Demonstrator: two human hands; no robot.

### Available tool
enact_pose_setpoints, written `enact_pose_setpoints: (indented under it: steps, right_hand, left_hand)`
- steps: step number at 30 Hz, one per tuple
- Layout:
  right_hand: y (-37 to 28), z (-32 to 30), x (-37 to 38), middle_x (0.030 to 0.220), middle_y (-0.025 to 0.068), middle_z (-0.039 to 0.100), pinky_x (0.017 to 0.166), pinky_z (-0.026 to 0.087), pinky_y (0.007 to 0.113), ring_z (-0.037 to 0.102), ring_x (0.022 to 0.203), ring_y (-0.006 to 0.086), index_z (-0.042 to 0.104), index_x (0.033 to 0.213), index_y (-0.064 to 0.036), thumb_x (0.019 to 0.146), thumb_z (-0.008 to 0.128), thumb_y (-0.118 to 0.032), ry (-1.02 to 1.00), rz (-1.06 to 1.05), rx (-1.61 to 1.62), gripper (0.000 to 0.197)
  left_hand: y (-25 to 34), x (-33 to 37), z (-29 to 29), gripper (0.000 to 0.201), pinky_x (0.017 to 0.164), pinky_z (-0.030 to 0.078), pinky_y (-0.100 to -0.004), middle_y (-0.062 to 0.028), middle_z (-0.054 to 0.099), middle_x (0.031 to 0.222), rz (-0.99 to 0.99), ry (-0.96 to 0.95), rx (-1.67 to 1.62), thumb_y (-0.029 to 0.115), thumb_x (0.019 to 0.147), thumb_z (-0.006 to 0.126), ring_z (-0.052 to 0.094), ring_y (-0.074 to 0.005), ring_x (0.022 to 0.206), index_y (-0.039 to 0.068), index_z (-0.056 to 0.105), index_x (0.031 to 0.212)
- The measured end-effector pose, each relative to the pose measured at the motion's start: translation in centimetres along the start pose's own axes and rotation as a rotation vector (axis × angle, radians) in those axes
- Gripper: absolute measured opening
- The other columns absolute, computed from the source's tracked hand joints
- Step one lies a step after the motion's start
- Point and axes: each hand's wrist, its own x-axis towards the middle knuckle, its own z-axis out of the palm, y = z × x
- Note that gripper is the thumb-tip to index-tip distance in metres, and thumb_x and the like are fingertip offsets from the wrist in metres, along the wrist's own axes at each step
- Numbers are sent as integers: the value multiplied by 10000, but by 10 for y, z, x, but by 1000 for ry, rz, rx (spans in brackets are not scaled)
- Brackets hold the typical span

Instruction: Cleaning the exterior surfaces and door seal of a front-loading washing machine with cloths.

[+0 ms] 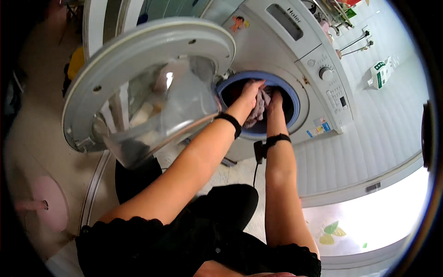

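Note:
Both my arms reach into the round opening of a white front-loading washing machine (265, 46), past its blue rubber door seal (295, 104). A crumpled greyish-mauve piece of clothing (260, 108) hangs at the opening, between my two hands. My left hand (251, 92) is closed on its upper part, fingers curled over the fabric. Deeper in the drum, beside the cloth, is my right hand (276, 99); its fingers are hidden in the dark opening. The round door (152, 92) with its clear bowl-shaped glass is swung wide to the left.
A control knob (326, 74) sits on the machine's panel. Behind it, a green-and-white packet (380, 74) lies by the white tiled wall. At lower left stands a pink round base (50, 204) near a floor track (94, 189). Each wrist wears a black strap (278, 139).

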Motion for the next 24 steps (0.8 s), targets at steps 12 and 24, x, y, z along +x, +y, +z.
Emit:
enact_pose_setpoints:
  steps: [12,24]
  right_hand:
    - [58,47,-49,1113,117,635,877,521,392,619,976,261,586,1134,-41,959,497,-336,-486,88,610,354]
    - [57,72,-3,1101,107,637,848,515,403,606,975,273,589,1137,-44,955,486,-421,-547,-89,747,431]
  left_hand:
    - [21,-13,-18,153,819,562,-355,-126,649,1002,185,291,113,-44,817,645,650,-281,905,-28,626,967]
    - [31,-2,-32,183,858,539,-374,-111,644,1063,187,211,207,-6,847,656,637,-278,932,8,632,1028]
